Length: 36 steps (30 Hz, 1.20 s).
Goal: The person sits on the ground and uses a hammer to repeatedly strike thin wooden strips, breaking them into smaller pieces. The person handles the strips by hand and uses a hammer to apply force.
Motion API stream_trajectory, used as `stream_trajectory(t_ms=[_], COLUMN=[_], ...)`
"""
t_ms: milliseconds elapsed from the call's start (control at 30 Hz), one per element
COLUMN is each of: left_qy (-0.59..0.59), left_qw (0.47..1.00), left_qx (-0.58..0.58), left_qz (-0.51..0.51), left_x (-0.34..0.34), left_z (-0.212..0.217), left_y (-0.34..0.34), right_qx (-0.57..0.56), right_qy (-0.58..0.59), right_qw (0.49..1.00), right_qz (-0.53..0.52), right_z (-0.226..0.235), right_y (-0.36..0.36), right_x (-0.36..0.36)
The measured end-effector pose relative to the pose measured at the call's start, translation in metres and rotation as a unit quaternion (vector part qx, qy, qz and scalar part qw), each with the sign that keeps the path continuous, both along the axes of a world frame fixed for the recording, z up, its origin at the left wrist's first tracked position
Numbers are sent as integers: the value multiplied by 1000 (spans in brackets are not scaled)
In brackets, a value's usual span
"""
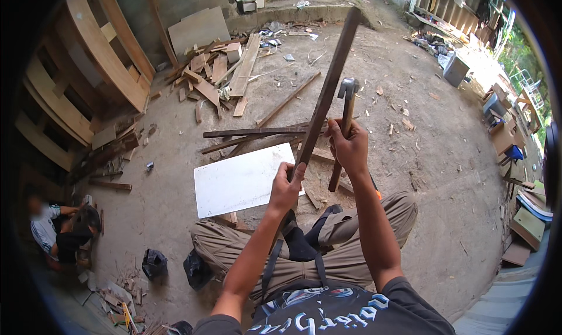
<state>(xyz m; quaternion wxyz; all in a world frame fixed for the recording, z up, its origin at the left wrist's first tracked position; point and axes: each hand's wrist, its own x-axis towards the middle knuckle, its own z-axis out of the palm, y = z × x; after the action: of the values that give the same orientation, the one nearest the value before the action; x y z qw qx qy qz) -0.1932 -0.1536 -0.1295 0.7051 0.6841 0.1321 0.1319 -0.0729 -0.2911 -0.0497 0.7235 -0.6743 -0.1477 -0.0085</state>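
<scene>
Here, left hand (287, 189) clasping dark wooden strip (328, 89) (held upright), right hand (349, 146) gripping hammer (346, 110), white board (243, 180) below

Person seen from above: bare forearms ending in a left hand (287, 189) and a right hand (349, 146), no gloves, rings or watch visible. A black short-sleeved shirt (328, 311) carries large pale blue and white ornamental lettering across the chest. Khaki trousers (351, 241) with creased, baggy legs; dark straps hang over the lap, and dark footwear shows between the knees
</scene>
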Motion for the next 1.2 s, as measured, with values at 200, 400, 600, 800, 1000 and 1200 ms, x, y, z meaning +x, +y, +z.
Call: stream_trajectory(t_ms=[200, 400, 600, 800, 1000, 1200], left_qy=[8, 15, 10, 1, 3, 8], left_qw=[997, 995, 995, 996, 996, 996], left_qx=[-60, -84, -99, -93, -91, -93], left_qz=[-52, -40, -34, -16, -14, -7], left_x=[-5, -11, -16, -19, -17, -12], left_z=[-8, -5, -4, -3, -8, -11], left_y=[-5, 2, 7, 10, 15, 10], right_qx=[-123, -48, -157, -149, -73, -9], right_qy=[-89, -48, -125, -145, -44, 0], right_qw=[988, 997, 979, 976, 996, 1000], right_qz=[-8, 26, -48, -55, -9, 10], right_z=[16, 19, 7, -8, -7, -10], right_y=[-3, -7, -3, 3, 13, 18], right_x=[-18, -25, -27, -48, -57, -62])
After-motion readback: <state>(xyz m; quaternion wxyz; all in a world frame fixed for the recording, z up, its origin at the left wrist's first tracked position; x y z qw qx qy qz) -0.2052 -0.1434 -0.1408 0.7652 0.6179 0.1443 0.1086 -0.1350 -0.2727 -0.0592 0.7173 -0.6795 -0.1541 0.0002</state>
